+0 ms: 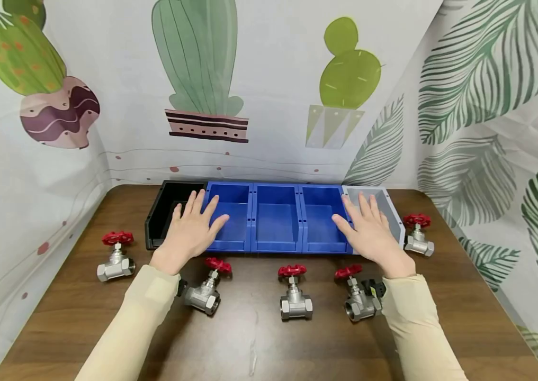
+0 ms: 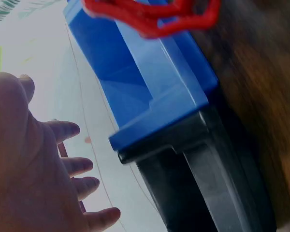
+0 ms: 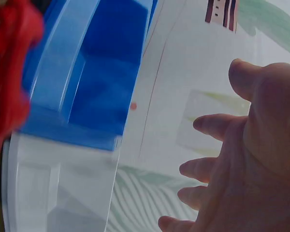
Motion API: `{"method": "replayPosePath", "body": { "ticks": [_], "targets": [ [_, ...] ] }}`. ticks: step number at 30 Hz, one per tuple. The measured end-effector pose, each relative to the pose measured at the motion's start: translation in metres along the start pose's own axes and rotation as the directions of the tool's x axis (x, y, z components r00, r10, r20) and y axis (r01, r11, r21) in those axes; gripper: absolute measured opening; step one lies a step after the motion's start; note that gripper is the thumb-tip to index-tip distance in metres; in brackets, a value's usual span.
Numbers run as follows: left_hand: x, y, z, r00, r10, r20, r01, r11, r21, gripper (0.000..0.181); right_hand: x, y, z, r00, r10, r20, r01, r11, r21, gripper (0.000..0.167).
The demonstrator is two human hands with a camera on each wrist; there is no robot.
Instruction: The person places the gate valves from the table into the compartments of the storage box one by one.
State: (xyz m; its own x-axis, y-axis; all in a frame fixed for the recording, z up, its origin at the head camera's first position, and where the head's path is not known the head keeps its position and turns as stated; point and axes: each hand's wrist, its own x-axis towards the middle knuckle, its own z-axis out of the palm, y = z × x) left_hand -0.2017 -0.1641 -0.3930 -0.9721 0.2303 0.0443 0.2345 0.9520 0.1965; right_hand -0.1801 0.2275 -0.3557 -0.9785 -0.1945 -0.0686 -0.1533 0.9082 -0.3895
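My left hand (image 1: 191,228), fingers spread, is held over the black bin (image 1: 154,225) and the edge of the left blue bin (image 1: 230,219). My right hand (image 1: 369,233) hovers the same way above the grey bin (image 1: 390,203) and the edge of the right blue bin (image 1: 321,222). Neither hand holds anything. Below the left wrist lies a metal valve (image 1: 204,293) with a red handwheel; another such valve (image 1: 359,301) is beside the right wrist. Both wrist views show spread fingers and, close up, part of a red handwheel (image 2: 154,17).
A middle blue bin (image 1: 276,219) completes the row along the table's back. More red-wheeled valves stand on the wooden table: one at the left (image 1: 116,259), one in front of the bins (image 1: 295,299), one at the right (image 1: 418,238). A printed cloth (image 1: 274,79) hangs behind.
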Motion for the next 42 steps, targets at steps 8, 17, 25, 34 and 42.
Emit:
{"method": "replayPosePath", "body": {
  "ticks": [8, 17, 25, 34, 42],
  "targets": [
    [0.003, -0.018, -0.012, 1.000, -0.031, 0.002, 0.031, 0.999, -0.032, 0.080, -0.006, 0.024, -0.002, 0.998, 0.016, -0.062, -0.013, 0.999, 0.047, 0.076],
    [0.002, -0.038, -0.014, 0.997, -0.074, 0.010, 0.075, 0.992, -0.097, 0.079, -0.008, 0.046, -0.011, 0.998, 0.019, -0.065, -0.016, 0.999, 0.045, 0.075],
    [0.001, -0.058, -0.009, 0.993, -0.119, -0.019, 0.115, 0.984, -0.138, 0.077, -0.009, 0.069, -0.018, 0.997, 0.011, -0.073, -0.011, 1.000, 0.002, 0.072],
    [0.003, -0.073, -0.011, 0.990, -0.121, -0.078, 0.104, 0.977, -0.187, 0.075, -0.013, 0.097, -0.018, 0.995, 0.001, -0.099, 0.001, 1.000, 0.023, 0.068],
    [0.000, -0.083, -0.014, 0.987, -0.157, -0.034, 0.144, 0.960, -0.241, 0.076, -0.010, 0.120, -0.024, 0.993, -0.011, -0.121, 0.015, 0.999, 0.032, 0.066]
  ]
}}
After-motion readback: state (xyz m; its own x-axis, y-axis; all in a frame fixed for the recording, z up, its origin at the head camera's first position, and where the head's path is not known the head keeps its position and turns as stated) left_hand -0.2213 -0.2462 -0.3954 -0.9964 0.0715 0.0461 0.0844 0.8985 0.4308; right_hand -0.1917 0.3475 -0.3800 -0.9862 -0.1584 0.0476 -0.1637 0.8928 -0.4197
